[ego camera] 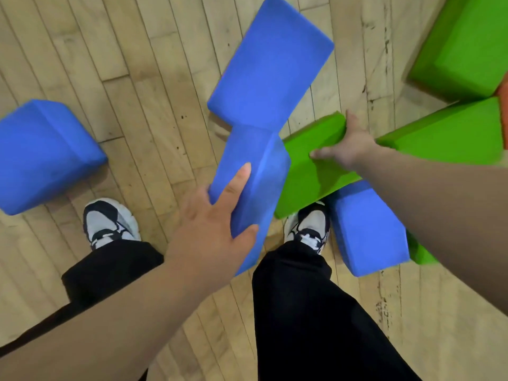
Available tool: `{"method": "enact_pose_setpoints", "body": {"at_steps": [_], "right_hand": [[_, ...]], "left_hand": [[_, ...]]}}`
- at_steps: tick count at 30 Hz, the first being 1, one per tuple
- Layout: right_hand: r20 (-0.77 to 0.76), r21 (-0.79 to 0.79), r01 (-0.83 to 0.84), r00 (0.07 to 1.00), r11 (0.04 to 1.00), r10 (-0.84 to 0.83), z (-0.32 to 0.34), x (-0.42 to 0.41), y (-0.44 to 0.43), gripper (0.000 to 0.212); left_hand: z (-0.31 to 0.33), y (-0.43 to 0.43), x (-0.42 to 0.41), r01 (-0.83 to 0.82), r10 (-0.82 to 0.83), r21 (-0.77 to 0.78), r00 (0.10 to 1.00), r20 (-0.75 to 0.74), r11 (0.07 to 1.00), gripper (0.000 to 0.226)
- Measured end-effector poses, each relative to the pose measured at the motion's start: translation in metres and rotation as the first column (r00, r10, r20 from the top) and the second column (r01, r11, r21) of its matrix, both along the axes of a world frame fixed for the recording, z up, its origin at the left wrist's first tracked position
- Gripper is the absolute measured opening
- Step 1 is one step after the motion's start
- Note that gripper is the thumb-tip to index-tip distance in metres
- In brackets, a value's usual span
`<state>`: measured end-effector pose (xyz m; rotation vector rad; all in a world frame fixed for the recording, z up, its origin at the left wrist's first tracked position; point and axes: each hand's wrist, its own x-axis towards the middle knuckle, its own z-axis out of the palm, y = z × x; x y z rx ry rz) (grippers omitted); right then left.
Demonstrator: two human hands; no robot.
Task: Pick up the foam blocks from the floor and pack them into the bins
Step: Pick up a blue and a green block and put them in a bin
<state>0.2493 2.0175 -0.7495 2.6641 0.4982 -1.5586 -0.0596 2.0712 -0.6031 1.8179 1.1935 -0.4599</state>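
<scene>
Person stands on plank floor [137, 105], black trousers [302, 312], white-and-black shoes. Landmark = right shoe [309, 225]. Left shoe [110, 221] is well to its left.

Left hand [217, 224] is just left of the right shoe and raised above it. Thumb and fingers are wrapped round the near end of long blue block [255, 182]. Block is off the floor, running up and away from the shoe. Its far part looks wider; one piece or two, can't tell.

Short blue block [368, 229] lies on the floor just right of the shoe, far end under green slab [308, 182].

Right hand [346, 144] is beyond the shoe, slightly right. Thumb on the slab's top face, fingers hooked over its far edge. Slab is tilted, near corner over the shoe's toe.

Chunky blue block [41, 155] is on the floor far left of the shoe.

Long green block [445, 138] is beyond-right of the shoe, behind the right hand. Big green block [467, 45] is farthest beyond-right. Orange piece [503, 105] sits between those two at frame edge.
</scene>
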Motion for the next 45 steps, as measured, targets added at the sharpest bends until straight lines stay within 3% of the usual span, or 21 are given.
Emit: {"method": "enact_pose_setpoints", "body": {"at_steps": [3,7,11,14,18,24,28,31,35,45], "right_hand": [[-0.056,0.039,-0.030,0.998,0.999,0.032,0.006,0.008,-0.008,0.138],[-0.120,0.126,0.094,0.990,0.988,-0.078,0.047,-0.009,-0.026,0.130],[-0.037,0.203,0.122,0.992,0.972,-0.117,0.128,-0.061,-0.046,0.108],[0.143,0.158,-0.062,0.989,0.985,0.039,0.212,-0.105,-0.059,0.101],[0.270,0.071,-0.271,0.932,0.960,0.243,0.328,-0.142,-0.064,0.096],[0.343,0.219,-0.119,0.939,0.969,0.038,0.497,-0.163,-0.082,0.103],[0.357,0.313,0.017,0.924,0.950,-0.135,0.600,-0.201,-0.107,0.104],[0.363,0.319,0.051,0.916,0.946,-0.171,0.658,-0.249,-0.122,0.102],[0.325,0.362,0.210,0.885,0.908,-0.334,0.704,-0.311,-0.154,0.101],[0.420,0.347,0.570,0.615,0.745,-0.667,0.763,-0.471,-0.317,0.096]], "left_hand": [[-0.003,-0.001,-0.003,-0.033,0.033,0.062,0.999,0.003,0.998,0.096],[-0.002,0.009,0.001,-0.020,0.026,0.105,0.998,-0.059,0.994,0.095],[0.030,0.016,-0.008,-0.082,0.080,-0.001,0.979,-0.185,0.997,0.090],[0.092,0.011,-0.006,0.065,-0.066,-0.011,0.974,-0.216,0.998,0.091],[0.202,0.006,0.000,0.287,-0.272,0.020,0.924,-0.269,0.958,0.089],[0.377,0.038,0.002,0.581,-0.531,0.172,0.805,-0.266,0.795,0.086],[0.476,0.056,-0.001,0.667,-0.635,0.264,0.745,-0.207,0.697,0.087],[0.538,0.055,-0.006,0.768,-0.757,0.327,0.625,-0.193,0.551,0.088],[0.593,0.029,-0.013,0.898,-0.913,0.366,0.340,-0.224,0.245,0.086],[0.637,-0.154,-0.056,0.885,-0.976,0.414,-0.172,-0.132,-0.212,0.087]]}}
